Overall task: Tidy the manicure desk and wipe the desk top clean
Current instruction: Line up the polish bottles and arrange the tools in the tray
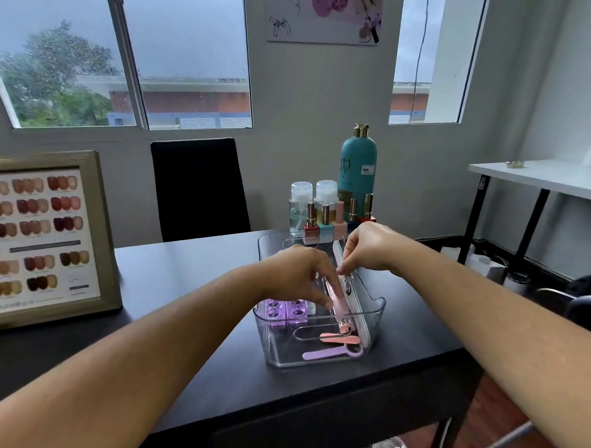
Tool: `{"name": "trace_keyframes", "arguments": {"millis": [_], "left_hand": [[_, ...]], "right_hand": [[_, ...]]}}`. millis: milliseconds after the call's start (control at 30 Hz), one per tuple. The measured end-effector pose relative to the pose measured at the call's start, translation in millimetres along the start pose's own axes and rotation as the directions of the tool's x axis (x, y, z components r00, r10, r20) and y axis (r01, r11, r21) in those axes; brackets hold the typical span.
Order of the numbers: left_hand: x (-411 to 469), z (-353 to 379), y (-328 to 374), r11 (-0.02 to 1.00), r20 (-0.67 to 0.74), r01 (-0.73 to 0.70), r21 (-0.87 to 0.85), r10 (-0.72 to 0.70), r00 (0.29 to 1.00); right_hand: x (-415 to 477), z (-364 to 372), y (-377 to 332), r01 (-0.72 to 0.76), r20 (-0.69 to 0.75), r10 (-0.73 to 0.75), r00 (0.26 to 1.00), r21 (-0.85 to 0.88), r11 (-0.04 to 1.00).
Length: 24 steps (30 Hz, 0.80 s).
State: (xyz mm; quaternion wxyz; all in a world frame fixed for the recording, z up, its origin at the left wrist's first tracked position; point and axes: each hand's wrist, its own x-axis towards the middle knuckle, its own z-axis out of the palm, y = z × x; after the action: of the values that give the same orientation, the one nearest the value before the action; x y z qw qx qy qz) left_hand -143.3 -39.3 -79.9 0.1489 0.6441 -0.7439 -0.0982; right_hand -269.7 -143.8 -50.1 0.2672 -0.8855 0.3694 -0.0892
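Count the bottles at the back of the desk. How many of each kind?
Big teal bottle: 1
Clear bottles with white caps: 2
Small nail polish bottles: 5
Total: 8

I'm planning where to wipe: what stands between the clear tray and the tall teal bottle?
In the head view, a row of gold-capped nail polish bottles stands between the clear tray and the teal bottle.

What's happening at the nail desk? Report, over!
Left hand grips pink tool in clear bin. Right hand pinches white nail file. Polish bottles stand behind bin.
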Motion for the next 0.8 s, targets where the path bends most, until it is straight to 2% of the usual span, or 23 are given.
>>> {"name": "trace_keyframes", "arguments": {"millis": [200, 400, 567, 800], "left_hand": [[-0.8, -2.2, -0.3, 0.999, 0.0, 0.042, 0.007, -0.042, 0.999], [2.0, -1.2, 0.4, 0.998, -0.026, 0.052, 0.045, -0.051, 0.998], [-2.4, -2.2, -1.4, 0.998, -0.009, 0.038, 0.053, -0.038, 0.999], [-8.2, -6.3, 5.7, 0.998, 0.019, 0.029, 0.048, -0.03, 0.999]], "right_hand": [[-1.4, 0.2, 2.6, 0.045, 0.055, -0.044, 0.998, -0.02, 0.999], [0.2, 1.6, -2.4, 0.104, 0.1, -0.083, 0.991, -0.224, 0.969], [2.0, 2.9, -3.6, 0.163, 0.167, -0.104, 0.98, -0.392, 0.905], [5.4, -0.2, -6.0, 0.188, 0.2, -0.11, 0.974, -0.425, 0.886]]}}
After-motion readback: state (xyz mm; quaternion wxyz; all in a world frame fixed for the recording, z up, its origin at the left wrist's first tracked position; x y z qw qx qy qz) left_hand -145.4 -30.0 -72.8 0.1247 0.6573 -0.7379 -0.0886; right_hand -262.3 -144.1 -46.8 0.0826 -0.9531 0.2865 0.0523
